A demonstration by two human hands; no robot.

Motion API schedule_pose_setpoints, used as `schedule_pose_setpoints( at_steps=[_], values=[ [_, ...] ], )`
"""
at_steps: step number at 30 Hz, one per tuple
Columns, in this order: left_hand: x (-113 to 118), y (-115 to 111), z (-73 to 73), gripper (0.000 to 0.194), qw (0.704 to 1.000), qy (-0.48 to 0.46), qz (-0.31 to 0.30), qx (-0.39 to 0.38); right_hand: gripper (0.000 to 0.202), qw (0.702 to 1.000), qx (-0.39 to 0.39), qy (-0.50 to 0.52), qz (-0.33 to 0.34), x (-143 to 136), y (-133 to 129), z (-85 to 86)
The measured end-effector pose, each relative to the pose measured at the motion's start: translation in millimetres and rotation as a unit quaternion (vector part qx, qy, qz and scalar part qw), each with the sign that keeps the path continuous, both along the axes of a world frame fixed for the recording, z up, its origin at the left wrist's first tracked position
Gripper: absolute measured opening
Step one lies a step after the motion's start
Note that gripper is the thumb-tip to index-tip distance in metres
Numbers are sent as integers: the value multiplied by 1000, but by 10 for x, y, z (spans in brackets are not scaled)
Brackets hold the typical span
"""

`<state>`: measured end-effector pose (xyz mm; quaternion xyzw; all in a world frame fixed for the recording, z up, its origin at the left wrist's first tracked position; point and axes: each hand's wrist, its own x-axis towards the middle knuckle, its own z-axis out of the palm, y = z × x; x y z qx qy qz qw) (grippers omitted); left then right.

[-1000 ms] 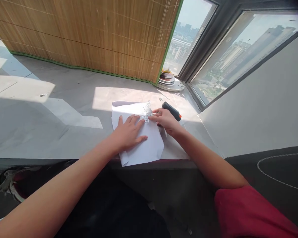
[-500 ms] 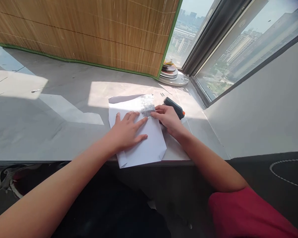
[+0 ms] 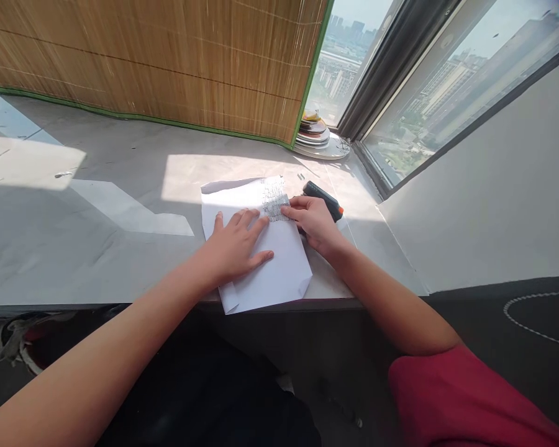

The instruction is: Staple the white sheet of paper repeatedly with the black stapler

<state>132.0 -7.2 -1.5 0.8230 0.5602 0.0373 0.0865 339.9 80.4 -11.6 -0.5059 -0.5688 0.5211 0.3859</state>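
A white folded paper packet (image 3: 279, 273), shaped like a flat paper bag, lies on the ledge with its near end past the front edge. Across its upper right part is a patch of dense black line marks (image 3: 274, 198). My left hand (image 3: 237, 242) rests flat on the packet, fingers spread. At the right edge, beside the marked patch, my right hand (image 3: 314, 222) pinches the paper between thumb and fingers. Just behind that hand lies a dark, rounded tool (image 3: 323, 198) with an orange end; its kind is unclear and part of it is hidden.
A stack of plates (image 3: 319, 139) stands in the window corner beside a hanging bamboo blind (image 3: 144, 62). Small scraps (image 3: 300, 177) lie near the dark tool, and a small object (image 3: 64, 174) is at left. The ledge's front edge (image 3: 74, 305) runs close to me.
The view has shifted slightly. My left index finger has drawn back a little from the marked patch; my right hand keeps its pinch at the paper's edge.
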Motion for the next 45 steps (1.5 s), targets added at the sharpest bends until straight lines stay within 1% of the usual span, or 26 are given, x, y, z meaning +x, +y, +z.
schedule_pose_setpoints(
  at_steps=[5,9,13,25,37,40,45],
  values=[
    [-2,4,-16,71,1000,0,1,-3,46,1000,-5,4,3,-11,-7,9],
    [0,2,-6,71,1000,-1,-1,-1,42,999,-11,31,13,-6,9,-18],
    [4,-3,6,70,1000,8,0,-5,43,998,-25,50,13,-8,13,-21],
    [17,-6,12,74,1000,6,5,-10,44,998,-22,56,19,2,19,-15],
    [9,-4,-18,71,1000,-4,5,-7,39,996,-44,69,24,-1,11,20],
    [12,-3,-17,70,1000,-4,7,-7,40,997,-50,65,12,5,19,13],
    [14,-5,-19,70,1000,-5,7,-6,42,996,-56,74,18,12,16,16]
  ],
)
